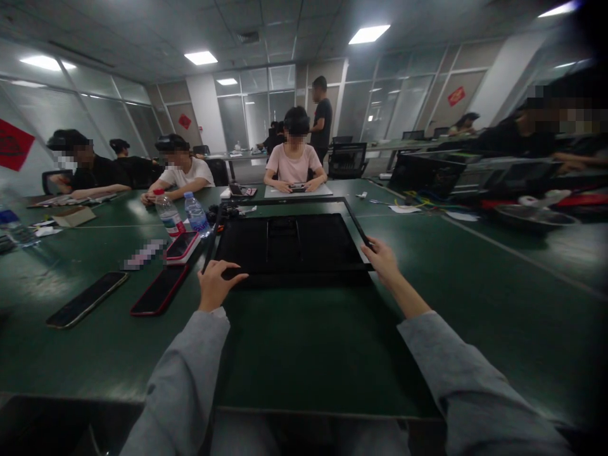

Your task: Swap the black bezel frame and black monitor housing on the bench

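Note:
A thin black rectangular frame [355, 221] is held by its two sides, tilted over a flat black panel [242, 239] on the green table. My left hand [216, 284] is closed on the frame's near left corner, its thumb stretched along the near bar. On the right side bar, close to the near right corner, my right hand [382, 258] has its fingers wrapped round the edge. The panel shows through the frame's opening, with a raised rectangular part in its middle. Whether frame and panel touch along the near edge I cannot tell.
Left of the frame lie a dark phone [87, 299], a red-edged phone [159, 291] and another pink-edged one [183, 246]. Two bottles [169, 215] stand behind them. Across the green table [304, 354] sits a person in pink [294, 161]. A metal bowl [534, 217] is at right.

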Demonstrator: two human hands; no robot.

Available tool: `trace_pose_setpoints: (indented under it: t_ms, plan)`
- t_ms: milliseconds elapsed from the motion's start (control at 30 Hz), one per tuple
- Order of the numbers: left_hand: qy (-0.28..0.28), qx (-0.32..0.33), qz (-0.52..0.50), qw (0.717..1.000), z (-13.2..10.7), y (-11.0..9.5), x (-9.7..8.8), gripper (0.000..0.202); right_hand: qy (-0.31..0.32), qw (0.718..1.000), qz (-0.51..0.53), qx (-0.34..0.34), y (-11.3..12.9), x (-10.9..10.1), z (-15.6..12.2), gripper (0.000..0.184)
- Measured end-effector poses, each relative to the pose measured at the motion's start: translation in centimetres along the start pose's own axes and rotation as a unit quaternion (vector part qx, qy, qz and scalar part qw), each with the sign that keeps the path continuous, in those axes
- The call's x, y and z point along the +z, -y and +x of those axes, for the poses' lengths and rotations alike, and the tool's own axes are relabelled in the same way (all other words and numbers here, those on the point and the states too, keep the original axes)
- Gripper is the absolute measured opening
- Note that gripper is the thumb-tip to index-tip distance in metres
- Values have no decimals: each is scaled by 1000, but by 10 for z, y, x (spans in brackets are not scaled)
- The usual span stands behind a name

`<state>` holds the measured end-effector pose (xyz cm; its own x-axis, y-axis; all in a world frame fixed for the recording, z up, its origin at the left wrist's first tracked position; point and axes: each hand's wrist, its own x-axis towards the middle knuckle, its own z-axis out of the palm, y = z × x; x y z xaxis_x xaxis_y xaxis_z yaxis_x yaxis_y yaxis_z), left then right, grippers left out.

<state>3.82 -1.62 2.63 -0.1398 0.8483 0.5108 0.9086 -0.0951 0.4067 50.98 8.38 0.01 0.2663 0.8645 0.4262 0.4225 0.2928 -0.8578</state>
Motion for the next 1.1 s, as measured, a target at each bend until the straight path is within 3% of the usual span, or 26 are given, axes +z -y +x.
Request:
trace_pose_setpoints:
  t_ms: [300,667,767,900,967,1100]
  plan:
    - [108,20,-43,993,1,31,2,28,-60,973,-171,-144,-14,18,-17,43]
    - [153,26,-48,987,-2,37,6,30,-46,973,-200,-105,-29,22,-25,45]
    - [129,19,-47,990,-2,40,10,33,-39,976,-201,-81,-31,22,-26,46]
    - [-7,-52,-46,998,0,49,21,58,-20,977,-203,-62,-28,21,-27,47]
    - [-47,-98,-43,993,3,57,26,67,-15,977,-206,-56,-26,21,-27,48]
    - [-4,-154,-63,986,10,69,30,61,-9,976,-210,-57,-20,20,-30,49]
